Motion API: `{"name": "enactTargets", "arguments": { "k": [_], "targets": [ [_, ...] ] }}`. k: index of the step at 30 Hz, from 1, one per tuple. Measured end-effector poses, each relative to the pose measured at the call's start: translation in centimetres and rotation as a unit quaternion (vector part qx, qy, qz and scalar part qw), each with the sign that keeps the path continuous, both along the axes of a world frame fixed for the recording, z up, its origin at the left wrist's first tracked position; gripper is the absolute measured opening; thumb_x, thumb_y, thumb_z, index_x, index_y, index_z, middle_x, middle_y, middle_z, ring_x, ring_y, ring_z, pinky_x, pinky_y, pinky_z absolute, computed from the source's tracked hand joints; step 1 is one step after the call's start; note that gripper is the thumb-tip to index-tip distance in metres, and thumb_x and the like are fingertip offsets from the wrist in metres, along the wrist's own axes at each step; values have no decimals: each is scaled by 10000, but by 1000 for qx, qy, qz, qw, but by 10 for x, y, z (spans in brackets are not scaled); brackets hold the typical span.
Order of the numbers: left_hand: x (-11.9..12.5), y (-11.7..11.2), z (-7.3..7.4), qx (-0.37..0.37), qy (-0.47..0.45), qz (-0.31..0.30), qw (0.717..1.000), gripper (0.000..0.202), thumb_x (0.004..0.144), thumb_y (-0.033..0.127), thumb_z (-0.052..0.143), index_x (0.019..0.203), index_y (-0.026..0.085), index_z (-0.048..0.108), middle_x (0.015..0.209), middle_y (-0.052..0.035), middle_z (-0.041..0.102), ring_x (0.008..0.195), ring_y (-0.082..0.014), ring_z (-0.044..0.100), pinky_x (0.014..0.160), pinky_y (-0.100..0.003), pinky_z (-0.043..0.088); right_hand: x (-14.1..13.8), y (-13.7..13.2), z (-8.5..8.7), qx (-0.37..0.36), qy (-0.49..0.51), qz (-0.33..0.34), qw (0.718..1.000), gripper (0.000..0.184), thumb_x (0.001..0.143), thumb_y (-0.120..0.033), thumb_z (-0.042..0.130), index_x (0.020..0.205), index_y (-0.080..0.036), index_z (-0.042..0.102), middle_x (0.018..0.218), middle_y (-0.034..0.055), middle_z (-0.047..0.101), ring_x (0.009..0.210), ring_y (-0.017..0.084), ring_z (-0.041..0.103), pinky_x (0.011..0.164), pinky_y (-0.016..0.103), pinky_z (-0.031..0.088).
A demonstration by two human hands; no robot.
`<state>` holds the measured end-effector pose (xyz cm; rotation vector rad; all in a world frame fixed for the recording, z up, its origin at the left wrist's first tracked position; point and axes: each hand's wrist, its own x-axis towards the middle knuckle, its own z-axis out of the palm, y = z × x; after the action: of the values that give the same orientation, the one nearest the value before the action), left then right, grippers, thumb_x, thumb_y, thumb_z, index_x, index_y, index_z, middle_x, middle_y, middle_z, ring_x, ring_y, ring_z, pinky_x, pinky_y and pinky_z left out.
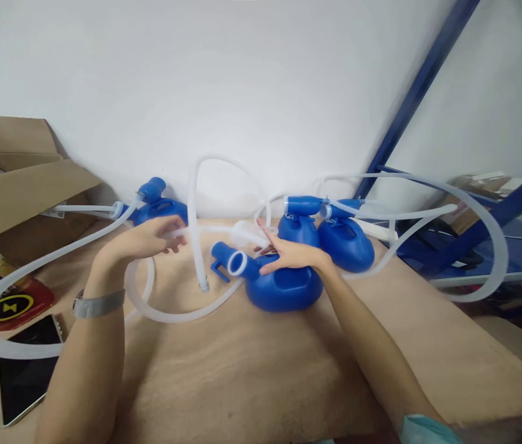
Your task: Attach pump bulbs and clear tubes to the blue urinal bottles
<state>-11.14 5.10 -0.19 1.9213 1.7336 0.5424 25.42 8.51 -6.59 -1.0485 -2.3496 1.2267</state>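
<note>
My left hand [152, 239] is closed around a translucent white hose [196, 231] just above the wooden table [252, 370]. My right hand [289, 254] rests with fingers stretched out on top of the nearest blue plastic bottle [279, 285], fingertips touching the hose's wider end piece [247, 233]. The bottle lies on its side with its white-rimmed spout [237, 263] pointing left. One hose end [203, 285] hangs down to the tabletop between my hands. A metal mesh watch band [99, 304] circles my left wrist.
Three more blue bottles with hoses stand by the white wall: one at back left [157, 206], two at right [298, 225] [347, 242]. An open cardboard box [15, 185] sits at left, a phone [24, 370] and a red-yellow packet [8, 299] near the left edge. Blue metal frame bars [427, 80] rise at right.
</note>
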Motion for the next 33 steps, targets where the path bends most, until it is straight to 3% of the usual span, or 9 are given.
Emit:
{"name": "enactTargets", "arguments": {
  "k": [4,9,12,14,18,21,24,29,33],
  "targets": [
    [3,7,-6,-38,-26,-69,997,444,764,493,662,1129,240,651,1031,-60,772,922,-289,752,695,-346,604,-2,-3,1,46,38,15,998,1296,745,-419,909,1719,-319,61,1511,134,600,1388,292,605,1221,491,416],
    [6,11,-15,-3,56,-119,991,525,816,583,637,1233,268,685,1156,-49,789,1089,-302,739,918,-354,568,-6,-3,2,53,61,13,997,1290,736,-431,910,1714,-367,70,1559,107,566,1395,310,598,1193,492,450],
    [26,12,-19,36,112,-130,985,643,880,656,558,1363,249,673,1318,-70,750,1197,-324,704,1034,-368,516,-8,-4,4,81,72,38,993,1131,776,-440,878,1696,-359,226,1621,78,516,1466,318,528,1204,451,437],
    [47,11,-21,65,134,-155,977,610,932,655,504,1328,239,708,1338,-77,743,1229,-332,685,1059,-372,498,-10,-4,5,109,59,59,991,912,842,-453,818,1642,-337,395,1545,52,603,1448,315,543,1225,446,406],
    [88,5,-26,97,98,-259,956,528,1017,602,431,1273,259,739,1267,-63,770,1236,-303,670,1079,-357,483,-18,-5,7,137,-25,51,989,488,895,-534,737,1324,-303,741,1230,27,784,1216,328,688,1159,459,466],
    [101,5,-30,116,105,-260,953,507,1037,578,408,1163,245,768,1139,-80,795,1095,-287,713,1026,-365,503,-21,-6,9,133,-40,47,989,399,895,-564,725,1196,-312,799,1181,13,804,1119,321,718,1097,441,508],
    [88,10,-25,142,87,-254,953,508,1040,552,397,968,229,783,1026,-79,799,952,-262,727,920,-355,530,-17,-5,10,125,-32,51,990,502,855,-582,768,1266,-293,772,1302,20,769,1211,331,691,1096,420,510],
    [25,17,-7,191,14,-169,967,427,911,619,586,919,224,748,952,-65,785,906,-270,714,836,-374,564,-3,5,3,83,-63,43,994,885,678,-559,925,1468,-281,637,1475,64,673,1361,323,622,1177,413,466],
    [-5,18,-3,206,30,-127,970,382,880,623,634,880,250,718,892,-58,761,832,-259,689,763,-377,561,0,12,0,51,-48,48,996,841,670,-501,942,1429,-254,675,1452,84,691,1364,312,627,1188,411,465]
  ]
}}
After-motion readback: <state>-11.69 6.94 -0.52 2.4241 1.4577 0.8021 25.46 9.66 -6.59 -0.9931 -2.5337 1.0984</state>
